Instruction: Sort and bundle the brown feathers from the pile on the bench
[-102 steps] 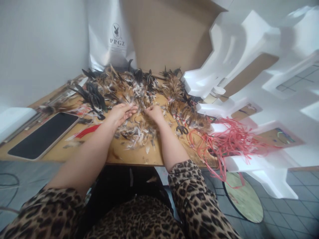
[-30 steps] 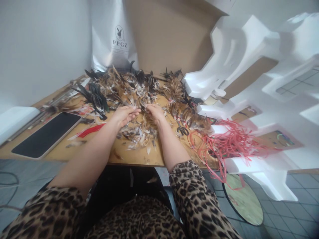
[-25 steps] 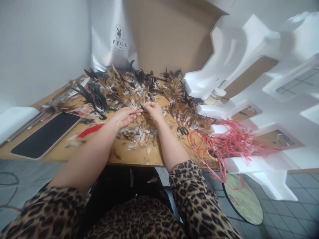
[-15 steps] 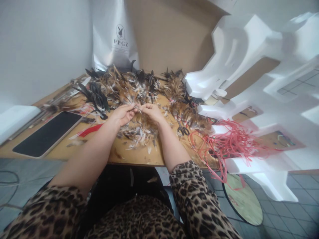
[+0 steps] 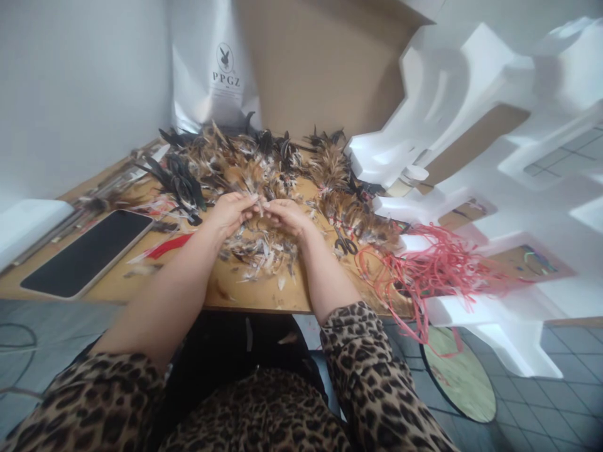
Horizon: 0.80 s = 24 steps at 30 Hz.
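Brown feather bunch (image 5: 253,187), one: pale quill ends (image 5: 260,206) pinched in both grips, left hand (image 5: 232,213) and right hand (image 5: 288,216), over the desk (image 5: 257,299). Long axis points forward, plumes (image 5: 247,177) fanning beyond the grips (hands about equally near).

The person wears a tan leopard-print fabric top (image 5: 259,414) with black and dark-brown spots. Its left sleeve (image 5: 94,398), near left, and right sleeve (image 5: 372,364), near right, both stop at the forearm, the right one rumpled in folds at its end. Plain black cloth (image 5: 202,351) covers the lap, marked by a short pale streak (image 5: 249,334). The left hand (image 5: 230,213) and right hand (image 5: 288,215) are bare.
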Motion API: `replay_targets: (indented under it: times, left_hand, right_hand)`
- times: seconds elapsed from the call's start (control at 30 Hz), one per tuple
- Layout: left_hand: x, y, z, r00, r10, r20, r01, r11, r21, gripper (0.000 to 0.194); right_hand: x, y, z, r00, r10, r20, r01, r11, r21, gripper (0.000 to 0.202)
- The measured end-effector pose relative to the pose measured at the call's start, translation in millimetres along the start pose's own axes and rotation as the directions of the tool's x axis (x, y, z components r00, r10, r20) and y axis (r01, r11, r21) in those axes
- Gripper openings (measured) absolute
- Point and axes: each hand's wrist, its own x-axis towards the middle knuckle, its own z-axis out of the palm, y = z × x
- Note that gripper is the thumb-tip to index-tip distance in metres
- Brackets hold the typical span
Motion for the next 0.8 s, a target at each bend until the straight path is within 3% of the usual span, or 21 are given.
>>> replay_targets:
  times: [0.23, 0.53, 0.8]
  left_hand:
    - [-2.2, -0.5, 5.0, 0.998, 0.022, -0.059, -0.021, 0.999, 0.029, 0.013]
    - [-5.1, 2.7, 9.2, 0.999, 0.006, -0.042, -0.006, 1.0, 0.005, 0.013]
    - [-4.8, 3.0, 7.9, 0.997, 0.022, -0.069, -0.025, 0.999, -0.034, 0.017]
  right_hand:
    - [1.4, 2.4, 9.5, 0.991, 0.064, 0.117, -0.085, 0.979, 0.183, 0.032]
    - [1.4, 1.2, 10.4, 0.989, 0.084, 0.124, -0.114, 0.959, 0.258, 0.028]
    - [3.2, 2.4, 19.6, 0.975, 0.094, 0.2, -0.154, 0.938, 0.312, 0.026]
